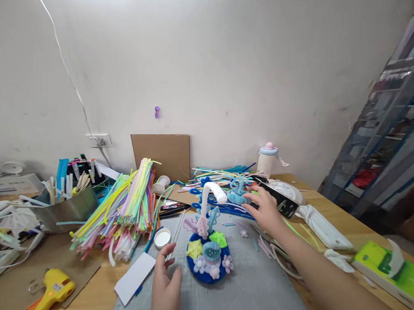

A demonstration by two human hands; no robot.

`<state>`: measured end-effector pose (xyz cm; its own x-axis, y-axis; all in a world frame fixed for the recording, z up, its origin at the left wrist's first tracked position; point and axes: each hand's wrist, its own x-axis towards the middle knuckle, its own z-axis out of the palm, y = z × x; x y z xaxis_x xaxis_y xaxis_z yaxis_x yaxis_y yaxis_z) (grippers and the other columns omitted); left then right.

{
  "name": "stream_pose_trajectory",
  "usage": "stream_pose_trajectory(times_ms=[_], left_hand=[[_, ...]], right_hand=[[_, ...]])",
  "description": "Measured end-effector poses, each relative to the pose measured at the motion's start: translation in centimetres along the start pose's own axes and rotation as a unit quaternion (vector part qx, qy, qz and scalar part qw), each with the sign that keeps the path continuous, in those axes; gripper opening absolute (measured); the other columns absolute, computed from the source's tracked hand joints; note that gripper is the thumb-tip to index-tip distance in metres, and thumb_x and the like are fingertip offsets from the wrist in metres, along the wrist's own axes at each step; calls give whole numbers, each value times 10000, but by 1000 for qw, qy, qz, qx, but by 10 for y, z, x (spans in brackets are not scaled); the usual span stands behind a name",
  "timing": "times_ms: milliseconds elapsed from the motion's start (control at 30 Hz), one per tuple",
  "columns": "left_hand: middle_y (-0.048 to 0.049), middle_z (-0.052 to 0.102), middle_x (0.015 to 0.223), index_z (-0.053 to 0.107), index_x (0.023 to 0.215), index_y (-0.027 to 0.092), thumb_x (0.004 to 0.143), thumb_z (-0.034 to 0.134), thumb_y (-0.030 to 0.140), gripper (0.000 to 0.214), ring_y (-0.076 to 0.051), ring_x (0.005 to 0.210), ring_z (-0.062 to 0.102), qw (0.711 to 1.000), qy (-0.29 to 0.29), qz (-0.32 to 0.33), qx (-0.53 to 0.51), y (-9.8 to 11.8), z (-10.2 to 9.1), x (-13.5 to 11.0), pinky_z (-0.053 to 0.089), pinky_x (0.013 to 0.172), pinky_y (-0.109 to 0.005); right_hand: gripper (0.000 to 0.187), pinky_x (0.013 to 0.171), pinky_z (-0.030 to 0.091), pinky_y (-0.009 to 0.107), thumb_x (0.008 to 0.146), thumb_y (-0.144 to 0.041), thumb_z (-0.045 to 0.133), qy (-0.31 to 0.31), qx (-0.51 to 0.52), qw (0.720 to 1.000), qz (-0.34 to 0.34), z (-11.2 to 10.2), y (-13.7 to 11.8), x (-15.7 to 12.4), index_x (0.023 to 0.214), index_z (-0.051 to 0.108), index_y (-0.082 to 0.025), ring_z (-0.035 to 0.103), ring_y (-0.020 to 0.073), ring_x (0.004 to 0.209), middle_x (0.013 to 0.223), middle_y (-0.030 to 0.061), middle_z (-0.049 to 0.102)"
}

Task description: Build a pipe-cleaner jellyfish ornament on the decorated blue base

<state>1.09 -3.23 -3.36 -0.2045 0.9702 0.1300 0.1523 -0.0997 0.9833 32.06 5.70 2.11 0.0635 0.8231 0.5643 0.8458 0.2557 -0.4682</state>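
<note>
My left hand [166, 280] hovers over the grey mat with its fingers apart, holding nothing, left of a decoration on a dark blue round base [209, 277]. On that base are a yellow star [195, 249], a green star [218, 239], a light blue shell-like piece [211, 251] and several pale flowers [215, 271]. A white curved stem [204, 196] rises behind them. My right hand [264, 209] reaches forward, fingers spread, its fingertips beside a curly light blue pipe-cleaner piece [238, 194]. Whether they touch it is unclear. A black phone [281, 199] lies just behind that hand.
Bundled pipe cleaners [127, 208] stand left of the mat [254, 285]. A yellow glue gun [53, 289] lies at lower left, near a metal bowl [65, 216] of sticks. White card [135, 278] and a small white lid [162, 238] are nearby. A bottle [265, 161] stands at back right.
</note>
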Motion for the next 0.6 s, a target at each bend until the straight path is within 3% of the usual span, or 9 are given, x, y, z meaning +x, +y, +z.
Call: stream_pose_trajectory(times_ms=[67,133,167,233,300,333,400,467,600], left_hand=[[-77,475,1219,479,1109,232,738,525,154,382,-271,1117,446,998,9,48,30,9,1,-5,348,939,-415],[-66,494,1202,531,1084,253,740,546,147,360,-273,1151,425,990,-2,131,47,24,6,-10,316,978,-406],[-60,506,1193,562,1064,266,741,561,148,344,-271,1166,419,984,-16,170,45,34,9,-13,293,1004,-399],[-55,504,1220,589,1089,292,739,589,159,374,-270,1181,417,970,-70,230,40,56,17,-18,277,1030,-388],[-48,473,1278,570,1153,320,726,627,181,453,-273,1213,391,951,-122,280,55,78,25,-23,254,1048,-390],[-47,453,1308,555,1182,327,708,656,201,501,-282,1234,366,942,-148,293,63,87,28,-25,228,1061,-398],[-52,442,1336,525,1232,325,650,720,244,619,-312,1259,325,934,-207,283,73,100,33,-30,174,1079,-425],[-53,463,1329,518,1244,323,600,759,271,690,-335,1261,313,929,-250,261,83,105,36,-35,138,1082,-450],[-50,471,1330,502,1260,322,580,771,260,733,-343,1251,324,926,-258,250,112,101,33,-44,126,1077,-460]], right_hand=[[200,967,292,433,716,-325,652,10,116,993,2,-25,-7,-9,890,669,-228,426,293,1159,1202,91,495],[204,994,293,417,696,-334,687,-36,273,960,43,-47,-20,-23,870,660,-230,436,281,1169,1200,76,513],[219,984,316,419,710,-343,685,-70,361,925,94,-56,-30,-31,901,647,-244,460,270,1153,1191,64,535],[260,926,382,453,768,-382,634,-152,538,805,199,-69,-51,-50,1002,603,-274,537,258,1071,1135,54,592],[282,885,421,467,798,-396,600,-213,641,691,260,-73,-72,-68,1047,585,-264,577,249,1014,1113,60,617],[309,878,430,467,812,-399,581,-242,666,646,283,-73,-82,-77,1090,571,-261,587,244,1001,1136,65,613],[359,863,447,450,836,-415,543,-277,687,589,325,-71,-96,-94,1162,536,-265,599,230,982,1181,69,597],[379,840,466,425,845,-435,521,-284,690,565,353,-66,-105,-107,1190,514,-278,606,221,966,1185,61,597],[311,810,481,372,840,-397,549,-264,692,567,359,-65,-114,-125,1138,527,-311,626,188,910,1107,17,635]])
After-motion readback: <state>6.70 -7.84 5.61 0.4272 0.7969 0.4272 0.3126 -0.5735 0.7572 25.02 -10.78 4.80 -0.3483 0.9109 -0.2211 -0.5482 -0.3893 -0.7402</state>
